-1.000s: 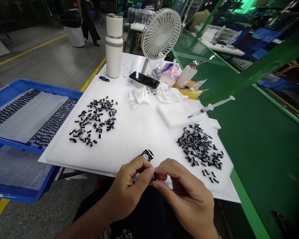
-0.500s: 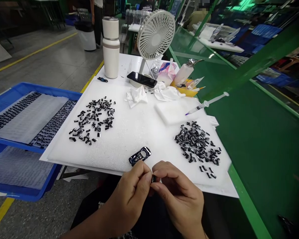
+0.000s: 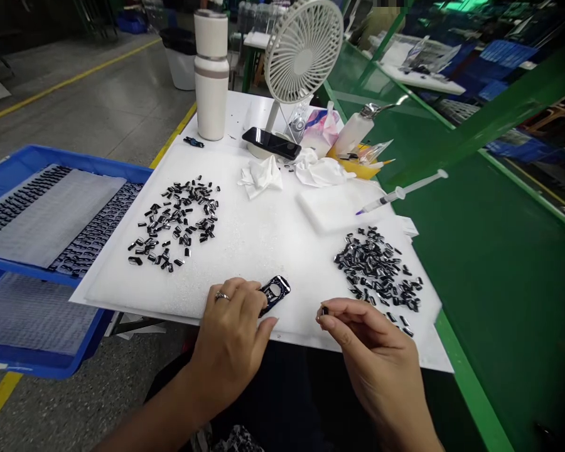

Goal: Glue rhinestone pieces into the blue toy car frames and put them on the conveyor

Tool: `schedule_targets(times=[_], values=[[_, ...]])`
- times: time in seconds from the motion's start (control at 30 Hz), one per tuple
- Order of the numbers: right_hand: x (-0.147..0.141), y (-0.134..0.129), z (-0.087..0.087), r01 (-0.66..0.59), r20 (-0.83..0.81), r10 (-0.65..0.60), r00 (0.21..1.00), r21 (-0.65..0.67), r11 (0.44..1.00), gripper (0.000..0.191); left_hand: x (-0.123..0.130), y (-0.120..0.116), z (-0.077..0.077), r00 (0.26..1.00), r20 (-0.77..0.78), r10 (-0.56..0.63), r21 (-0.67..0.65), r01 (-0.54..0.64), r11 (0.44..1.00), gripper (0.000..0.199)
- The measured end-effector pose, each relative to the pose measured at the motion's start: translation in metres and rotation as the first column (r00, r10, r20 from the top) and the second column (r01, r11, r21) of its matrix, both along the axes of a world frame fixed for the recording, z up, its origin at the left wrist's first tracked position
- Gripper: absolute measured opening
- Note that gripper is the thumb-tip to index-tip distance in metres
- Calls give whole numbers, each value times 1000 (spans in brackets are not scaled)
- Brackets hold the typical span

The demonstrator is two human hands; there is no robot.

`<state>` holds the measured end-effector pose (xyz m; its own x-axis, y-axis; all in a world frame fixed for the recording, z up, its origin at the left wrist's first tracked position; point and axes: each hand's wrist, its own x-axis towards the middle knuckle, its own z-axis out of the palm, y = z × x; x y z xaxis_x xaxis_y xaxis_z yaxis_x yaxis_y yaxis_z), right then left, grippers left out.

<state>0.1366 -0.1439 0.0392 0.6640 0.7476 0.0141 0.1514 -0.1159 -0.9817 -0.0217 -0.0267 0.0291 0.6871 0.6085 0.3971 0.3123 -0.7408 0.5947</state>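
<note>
My right hand [image 3: 376,351] pinches a small black piece [image 3: 324,311] between thumb and fingertips, above the front edge of the white foam sheet [image 3: 258,245]. At the near end of a glossy black car-shaped part [image 3: 277,290], my left hand [image 3: 235,333] rests with fingers bent over it and the thumb apart; whether it grips the part is hidden. One loose pile of small black pieces [image 3: 181,216] lies on the left of the foam. A denser pile of black pieces [image 3: 376,267] lies on the right, partly behind my right hand.
Blue trays [image 3: 70,276] with black parts stand left of the table. Toward the back are a white bottle [image 3: 211,94], a fan [image 3: 304,53], a phone [image 3: 270,143], crumpled tissues [image 3: 262,176] and a yellow container [image 3: 358,168]. A syringe [image 3: 400,193] lies at the right, near a green partition.
My hands have moved apart. The left has gone up and left onto the car-shaped part; the right has moved right with the small piece. The view has shifted slightly.
</note>
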Motion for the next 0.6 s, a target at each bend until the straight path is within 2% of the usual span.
schedule_targets(times=[0.07, 0.17, 0.3, 0.37, 0.47, 0.6], values=[[4, 1, 2, -45, 103, 52, 993, -69, 997, 13, -2, -7, -1, 1000, -4, 24, 47, -24, 999, 9], [9, 6, 6, -106, 249, 143, 958, -155, 982, 11, -9, -16, 0, 999, 29, 23, 49, -25, 999, 12], [13, 14, 10, -128, 420, 250, 873, -297, 946, 11, -17, -13, 0, 985, 115, -131, -31, 135, 990, 16], [14, 18, 11, -143, 478, 318, 819, -366, 919, 8, -17, -4, 0, 976, 151, -156, -49, 165, 985, 17], [17, 22, 13, -209, 528, 446, 723, -448, 869, 7, -15, 15, 3, 982, 60, -178, -19, 180, 984, 20], [21, 24, 16, -221, 605, 534, 591, -514, 829, 10, -9, 37, 8, 942, -135, -307, -47, 304, 952, 29]])
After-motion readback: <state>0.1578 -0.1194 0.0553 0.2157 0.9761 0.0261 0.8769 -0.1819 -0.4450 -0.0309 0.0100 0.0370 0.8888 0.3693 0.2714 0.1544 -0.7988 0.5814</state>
